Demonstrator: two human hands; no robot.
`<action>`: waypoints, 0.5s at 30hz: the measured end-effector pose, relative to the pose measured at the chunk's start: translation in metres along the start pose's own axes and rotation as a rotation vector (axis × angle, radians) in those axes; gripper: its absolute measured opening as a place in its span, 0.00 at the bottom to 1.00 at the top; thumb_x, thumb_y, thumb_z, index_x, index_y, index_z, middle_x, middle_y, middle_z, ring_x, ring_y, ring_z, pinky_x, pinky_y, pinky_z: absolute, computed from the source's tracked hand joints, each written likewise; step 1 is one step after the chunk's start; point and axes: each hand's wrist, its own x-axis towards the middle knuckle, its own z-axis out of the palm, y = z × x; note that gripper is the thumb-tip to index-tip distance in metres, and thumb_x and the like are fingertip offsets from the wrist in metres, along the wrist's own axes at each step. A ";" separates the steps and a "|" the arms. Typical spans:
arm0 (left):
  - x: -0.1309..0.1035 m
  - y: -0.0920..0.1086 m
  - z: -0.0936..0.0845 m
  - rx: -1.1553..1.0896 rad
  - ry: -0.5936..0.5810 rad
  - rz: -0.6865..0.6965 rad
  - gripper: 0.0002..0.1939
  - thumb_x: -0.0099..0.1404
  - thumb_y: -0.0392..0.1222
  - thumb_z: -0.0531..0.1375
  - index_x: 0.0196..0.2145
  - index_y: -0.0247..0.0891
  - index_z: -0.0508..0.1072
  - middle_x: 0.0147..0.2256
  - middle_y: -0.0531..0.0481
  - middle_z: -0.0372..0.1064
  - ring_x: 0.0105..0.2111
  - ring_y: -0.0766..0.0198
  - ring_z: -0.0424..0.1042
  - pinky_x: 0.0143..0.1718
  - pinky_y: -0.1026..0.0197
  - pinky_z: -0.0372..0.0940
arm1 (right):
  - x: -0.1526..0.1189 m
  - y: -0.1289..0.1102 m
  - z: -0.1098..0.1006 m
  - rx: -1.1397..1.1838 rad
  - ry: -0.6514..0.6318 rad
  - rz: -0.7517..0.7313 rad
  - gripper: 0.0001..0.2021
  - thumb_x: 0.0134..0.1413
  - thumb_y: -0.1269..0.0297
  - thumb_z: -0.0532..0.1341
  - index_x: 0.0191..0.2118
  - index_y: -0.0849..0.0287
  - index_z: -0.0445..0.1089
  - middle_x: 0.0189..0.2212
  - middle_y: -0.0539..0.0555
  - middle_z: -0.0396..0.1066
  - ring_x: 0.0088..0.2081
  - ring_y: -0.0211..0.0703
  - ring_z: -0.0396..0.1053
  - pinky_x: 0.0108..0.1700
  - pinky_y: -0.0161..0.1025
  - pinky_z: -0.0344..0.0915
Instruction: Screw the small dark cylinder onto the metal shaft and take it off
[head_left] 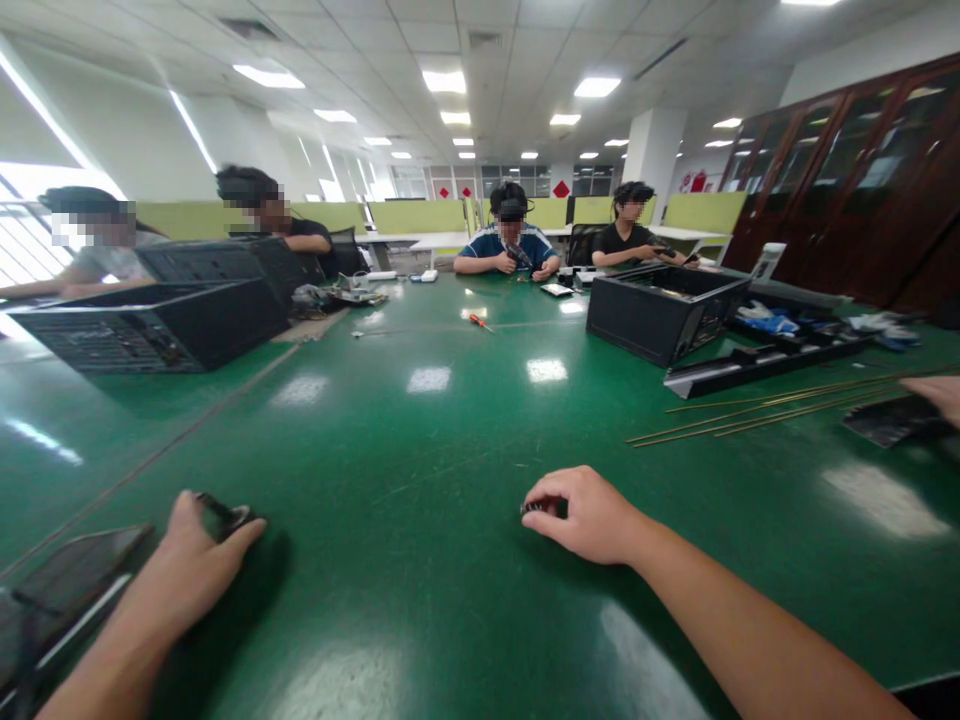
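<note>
Left hand (193, 553) has bent fingers round a black thing (217, 508), right hand (589, 512) pinches a small bit (532, 508), wide counter (397, 540) between

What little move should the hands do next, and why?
Maybe the left hand should bring its dark thing closer to the right hand. The hands are wide apart over the table, and the right one holds a small piece, so side by side the two might be easier to look at. I can't tell what they are.

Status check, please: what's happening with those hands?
Left hand: holding dark object, unidentifiable. Right hand: holding small ridged piece. Thin rods off right, not between hands.
</note>
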 end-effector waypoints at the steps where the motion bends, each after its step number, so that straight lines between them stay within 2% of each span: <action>1: -0.003 0.016 -0.005 0.078 0.086 -0.066 0.31 0.55 0.63 0.57 0.49 0.39 0.65 0.41 0.52 0.75 0.53 0.31 0.68 0.45 0.39 0.70 | 0.000 -0.001 0.000 0.016 -0.003 0.005 0.09 0.57 0.60 0.64 0.38 0.58 0.79 0.31 0.52 0.78 0.32 0.40 0.73 0.38 0.35 0.65; 2: -0.006 0.033 -0.009 0.134 0.170 -0.099 0.38 0.54 0.65 0.57 0.55 0.38 0.62 0.51 0.49 0.71 0.58 0.28 0.61 0.51 0.35 0.67 | 0.001 -0.001 0.000 0.050 -0.007 0.015 0.10 0.58 0.60 0.63 0.39 0.58 0.80 0.31 0.53 0.78 0.32 0.41 0.73 0.37 0.36 0.65; 3: -0.010 0.053 -0.013 0.149 0.229 -0.060 0.41 0.56 0.65 0.57 0.61 0.39 0.57 0.59 0.49 0.64 0.61 0.28 0.56 0.57 0.33 0.61 | 0.002 -0.002 0.001 0.107 -0.015 0.034 0.11 0.59 0.59 0.62 0.39 0.59 0.80 0.31 0.53 0.78 0.32 0.41 0.73 0.37 0.36 0.65; 4: -0.015 0.073 -0.016 0.131 0.255 0.019 0.41 0.59 0.65 0.56 0.64 0.42 0.55 0.63 0.50 0.58 0.63 0.32 0.55 0.61 0.34 0.56 | 0.002 -0.002 0.002 0.190 -0.033 0.060 0.12 0.60 0.59 0.61 0.39 0.59 0.80 0.31 0.54 0.78 0.31 0.40 0.73 0.37 0.36 0.65; 5: -0.019 0.094 -0.015 0.080 0.244 0.103 0.37 0.61 0.64 0.55 0.63 0.45 0.58 0.63 0.52 0.59 0.62 0.36 0.59 0.63 0.35 0.56 | 0.002 -0.002 0.004 0.292 -0.061 0.089 0.13 0.60 0.59 0.61 0.40 0.61 0.80 0.31 0.54 0.78 0.30 0.40 0.73 0.36 0.35 0.66; 6: -0.024 0.116 -0.012 -0.010 0.154 0.192 0.32 0.62 0.62 0.57 0.60 0.47 0.63 0.59 0.53 0.65 0.58 0.42 0.66 0.61 0.38 0.60 | 0.003 -0.001 0.006 0.409 -0.099 0.124 0.14 0.60 0.58 0.60 0.39 0.62 0.79 0.31 0.55 0.78 0.29 0.39 0.73 0.35 0.35 0.66; 8: -0.033 0.157 0.004 -0.260 -0.120 0.356 0.26 0.61 0.58 0.62 0.54 0.48 0.71 0.50 0.52 0.74 0.49 0.51 0.74 0.55 0.45 0.68 | 0.002 0.000 0.010 0.616 -0.217 0.147 0.15 0.59 0.56 0.62 0.41 0.64 0.79 0.33 0.57 0.79 0.29 0.40 0.73 0.35 0.36 0.68; 10: -0.043 0.194 0.028 -0.462 -0.436 0.543 0.24 0.59 0.52 0.67 0.53 0.50 0.73 0.51 0.50 0.74 0.50 0.54 0.74 0.54 0.50 0.69 | 0.001 0.002 0.011 0.736 -0.302 0.133 0.17 0.58 0.54 0.63 0.40 0.64 0.80 0.34 0.58 0.79 0.31 0.41 0.74 0.37 0.37 0.69; 11: -0.048 0.209 0.041 -0.573 -0.548 0.614 0.24 0.58 0.49 0.69 0.52 0.50 0.75 0.52 0.49 0.74 0.51 0.54 0.73 0.54 0.51 0.69 | 0.000 0.003 0.010 0.762 -0.320 0.109 0.17 0.57 0.53 0.64 0.38 0.64 0.80 0.34 0.58 0.79 0.33 0.41 0.75 0.40 0.37 0.68; 13: -0.057 0.234 0.063 -0.781 -0.646 0.615 0.18 0.58 0.44 0.69 0.47 0.50 0.78 0.48 0.49 0.76 0.49 0.57 0.74 0.51 0.54 0.71 | 0.000 0.004 0.007 0.776 -0.324 0.054 0.18 0.57 0.52 0.64 0.33 0.65 0.81 0.32 0.58 0.79 0.36 0.43 0.75 0.44 0.38 0.67; 15: -0.064 0.249 0.075 -0.937 -0.629 0.509 0.11 0.58 0.41 0.68 0.40 0.47 0.81 0.43 0.49 0.79 0.44 0.59 0.76 0.48 0.56 0.72 | 0.000 0.005 0.004 0.790 -0.300 0.025 0.19 0.57 0.51 0.65 0.30 0.65 0.80 0.29 0.58 0.79 0.36 0.43 0.74 0.45 0.39 0.66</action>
